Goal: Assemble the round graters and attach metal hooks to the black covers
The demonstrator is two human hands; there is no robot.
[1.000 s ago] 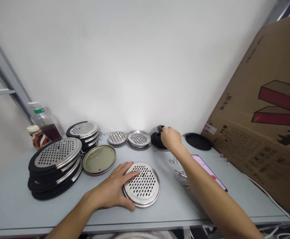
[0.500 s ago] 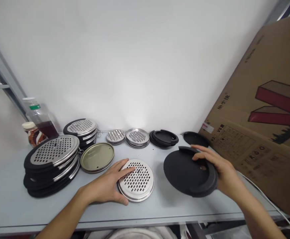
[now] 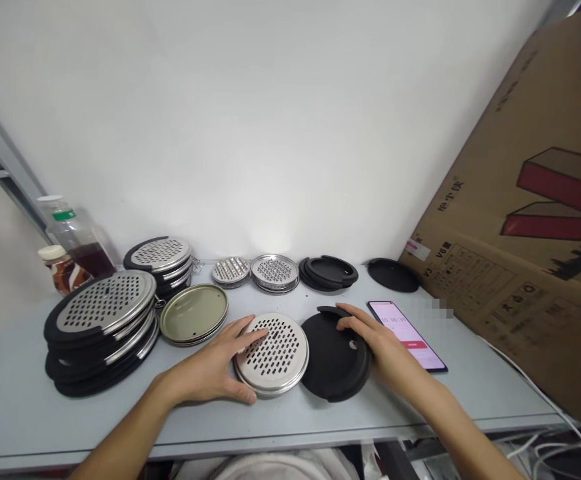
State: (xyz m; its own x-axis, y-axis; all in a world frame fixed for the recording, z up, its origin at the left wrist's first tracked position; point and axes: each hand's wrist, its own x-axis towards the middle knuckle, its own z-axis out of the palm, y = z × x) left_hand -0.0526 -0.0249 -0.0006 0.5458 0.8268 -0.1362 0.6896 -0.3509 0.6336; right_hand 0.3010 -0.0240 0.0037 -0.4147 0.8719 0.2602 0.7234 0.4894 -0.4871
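Observation:
My left hand lies spread at the left side of a silver metal disc with rows of slots; its index finger reaches over the top and the thumb is near the lower edge. Another rim shows beneath that disc. My right hand grips a round black holder by its raised, crescent-shaped rim, thumb hidden. The holder is low over the table, close against the disc's right side; whether it touches the table I cannot tell. Left of my left hand sit olive-gold round plates in a stack.
Stacks of assembled black-and-silver discs stand at left, beside bottles. Along the wall lie grater discs and black holders. At right are a lit phone, another black piece and a large cardboard box.
My right hand has brought the black holder left and down, up beside the silver disc. This uncovers the phone on the right. My left hand stays on the disc.

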